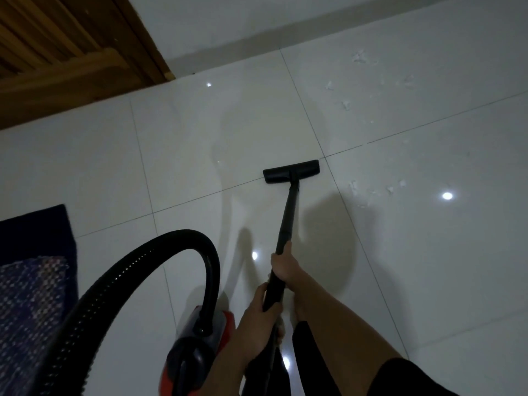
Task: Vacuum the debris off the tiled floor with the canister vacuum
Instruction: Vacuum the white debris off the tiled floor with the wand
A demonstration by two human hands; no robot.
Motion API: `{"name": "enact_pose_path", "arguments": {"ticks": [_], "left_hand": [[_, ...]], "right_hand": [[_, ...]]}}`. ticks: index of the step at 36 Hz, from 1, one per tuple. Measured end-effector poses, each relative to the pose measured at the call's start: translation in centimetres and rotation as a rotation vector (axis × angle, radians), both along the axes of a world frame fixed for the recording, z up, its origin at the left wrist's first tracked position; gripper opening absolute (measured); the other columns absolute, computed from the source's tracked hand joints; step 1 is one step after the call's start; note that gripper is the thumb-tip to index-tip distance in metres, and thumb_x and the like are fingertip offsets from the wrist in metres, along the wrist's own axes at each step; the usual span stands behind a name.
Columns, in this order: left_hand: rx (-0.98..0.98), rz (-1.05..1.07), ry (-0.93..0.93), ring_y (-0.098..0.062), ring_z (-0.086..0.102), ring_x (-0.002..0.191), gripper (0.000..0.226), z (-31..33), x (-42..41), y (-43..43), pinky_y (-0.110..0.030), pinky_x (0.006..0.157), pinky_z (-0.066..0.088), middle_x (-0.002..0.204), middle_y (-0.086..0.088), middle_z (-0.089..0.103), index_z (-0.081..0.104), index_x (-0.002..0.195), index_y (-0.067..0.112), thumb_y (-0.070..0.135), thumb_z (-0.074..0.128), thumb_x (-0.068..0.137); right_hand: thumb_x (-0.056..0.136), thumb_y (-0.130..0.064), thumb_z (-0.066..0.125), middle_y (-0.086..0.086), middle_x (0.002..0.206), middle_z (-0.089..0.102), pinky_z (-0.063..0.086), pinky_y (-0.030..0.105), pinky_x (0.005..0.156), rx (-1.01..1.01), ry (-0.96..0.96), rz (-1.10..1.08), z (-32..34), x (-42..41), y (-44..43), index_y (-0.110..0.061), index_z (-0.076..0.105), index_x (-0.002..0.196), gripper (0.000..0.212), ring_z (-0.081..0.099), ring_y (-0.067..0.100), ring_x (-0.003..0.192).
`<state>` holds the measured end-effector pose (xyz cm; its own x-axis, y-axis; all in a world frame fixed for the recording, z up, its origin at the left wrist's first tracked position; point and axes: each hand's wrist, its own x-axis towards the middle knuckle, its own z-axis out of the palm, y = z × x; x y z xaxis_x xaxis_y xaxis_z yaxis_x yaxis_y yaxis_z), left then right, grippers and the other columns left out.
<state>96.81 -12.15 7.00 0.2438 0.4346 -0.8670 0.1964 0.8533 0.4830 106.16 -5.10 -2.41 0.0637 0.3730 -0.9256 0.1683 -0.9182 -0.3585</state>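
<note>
A black vacuum wand (287,218) runs from my hands down to a flat black floor head (291,171) resting on the white tiled floor (200,144) at a grout crossing. My right hand (283,267) grips the wand higher up its shaft; my left hand (261,312) grips it just below, nearer me. The red and black canister (197,347) sits low centre-left, its ribbed black hose (148,252) arching over it. White debris scraps (368,192) lie right of the head, with more debris (345,102) farther off near the wall.
A dark blue mat (37,281) lies at the left edge. A wooden door (65,52) and frame stand at the far left, beside a white wall (257,24) and skirting. Light spots reflect off the glossy tiles.
</note>
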Motion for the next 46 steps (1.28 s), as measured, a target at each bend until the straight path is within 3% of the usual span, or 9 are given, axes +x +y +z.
{"name": "enact_pose_path", "arguments": {"ticks": [3, 6, 15, 21, 26, 30, 34, 38, 46], "left_hand": [[-0.009, 0.002, -0.002, -0.015, 0.052, 0.048, 0.029, 0.0, -1.0, -1.5, -0.027, 0.048, 0.045, 0.06, -0.003, 0.053, 0.048, 0.112, 0.035, 0.011, 0.048, 0.095], [-0.004, -0.016, -0.004, -0.015, 0.052, 0.049, 0.029, -0.3, -2.3, -2.7, -0.028, 0.05, 0.045, 0.059, -0.002, 0.053, 0.048, 0.113, 0.034, 0.011, 0.048, 0.095], [0.06, -0.099, 0.035, -0.014, 0.052, 0.051, 0.031, -0.2, -6.2, -6.5, -0.029, 0.05, 0.046, 0.068, -0.004, 0.052, 0.046, 0.112, 0.034, 0.009, 0.047, 0.093], [0.074, -0.148, 0.01, -0.013, 0.05, 0.048, 0.028, -0.2, -8.6, -9.4, -0.027, 0.049, 0.043, 0.063, -0.003, 0.05, 0.045, 0.117, 0.026, 0.009, 0.045, 0.095], [0.073, -0.132, -0.064, -0.013, 0.049, 0.048, 0.035, 0.3, -10.4, -11.7, -0.028, 0.05, 0.042, 0.061, -0.003, 0.05, 0.044, 0.11, 0.04, 0.007, 0.044, 0.096], [0.084, -0.087, -0.07, -0.011, 0.052, 0.047, 0.043, 0.6, -11.3, -13.5, -0.028, 0.053, 0.044, 0.059, 0.001, 0.054, 0.043, 0.107, 0.048, 0.007, 0.044, 0.097], [0.134, -0.062, -0.047, -0.006, 0.054, 0.049, 0.045, 0.7, -11.6, -15.4, -0.024, 0.054, 0.043, 0.062, 0.005, 0.055, 0.044, 0.107, 0.052, 0.008, 0.048, 0.096], [0.111, -0.05, -0.02, -0.011, 0.052, 0.05, 0.043, 0.4, -11.6, -17.2, -0.027, 0.052, 0.043, 0.064, -0.001, 0.053, 0.045, 0.106, 0.051, 0.01, 0.049, 0.095], [0.053, -0.043, -0.015, -0.014, 0.049, 0.043, 0.038, 0.4, -11.0, -21.2, -0.027, 0.045, 0.042, 0.057, -0.004, 0.05, 0.046, 0.109, 0.041, 0.006, 0.046, 0.095]], "right_hand": [[0.099, -0.019, 0.036, 0.024, 0.123, 0.056, 0.049, 0.047, 0.097, -0.006, 0.013, 0.001, 0.1, -0.8, -1.5, -0.022, -0.018, 0.15, 0.075, 0.056, 0.03, 0.093], [0.099, -0.018, 0.036, 0.019, 0.111, 0.055, 0.05, 0.047, 0.096, -0.008, 0.032, -0.026, 0.2, -1.8, -2.9, -0.023, -0.018, 0.15, 0.075, 0.055, 0.03, 0.091], [0.098, -0.016, 0.038, 0.017, 0.104, 0.053, 0.05, 0.048, 0.095, -0.008, 0.039, -0.048, 0.1, -5.6, -7.0, -0.022, -0.017, 0.15, 0.076, 0.056, 0.03, 0.09], [0.099, -0.015, 0.038, 0.007, 0.08, 0.05, 0.049, 0.045, 0.09, -0.007, 0.041, -0.066, -0.3, -7.7, -10.1, -0.02, -0.017, 0.151, 0.076, 0.055, 0.029, 0.088], [0.1, -0.017, 0.036, 0.014, 0.096, 0.053, 0.049, 0.046, 0.091, -0.018, 0.038, -0.075, -0.3, -9.5, -12.4, -0.023, -0.018, 0.15, 0.074, 0.054, 0.029, 0.088], [0.099, -0.016, 0.035, 0.011, 0.083, 0.051, 0.051, 0.045, 0.086, -0.025, 0.053, -0.083, -0.3, -10.7, -14.3, -0.026, -0.019, 0.15, 0.075, 0.055, 0.03, 0.083], [0.098, -0.017, 0.035, 0.016, 0.1, 0.05, 0.05, 0.047, 0.091, -0.032, 0.062, -0.065, 0.0, -11.2, -16.1, -0.027, -0.018, 0.15, 0.075, 0.054, 0.031, 0.088], [0.098, -0.018, 0.035, 0.017, 0.104, 0.049, 0.05, 0.051, 0.094, -0.029, 0.069, -0.045, 0.1, -11.5, -17.8, -0.028, -0.019, 0.149, 0.075, 0.053, 0.032, 0.09], [0.098, -0.017, 0.037, 0.016, 0.103, 0.049, 0.051, 0.046, 0.09, -0.009, 0.08, -0.043, 0.5, -10.7, -21.5, -0.027, -0.02, 0.149, 0.077, 0.054, 0.03, 0.088]]}}
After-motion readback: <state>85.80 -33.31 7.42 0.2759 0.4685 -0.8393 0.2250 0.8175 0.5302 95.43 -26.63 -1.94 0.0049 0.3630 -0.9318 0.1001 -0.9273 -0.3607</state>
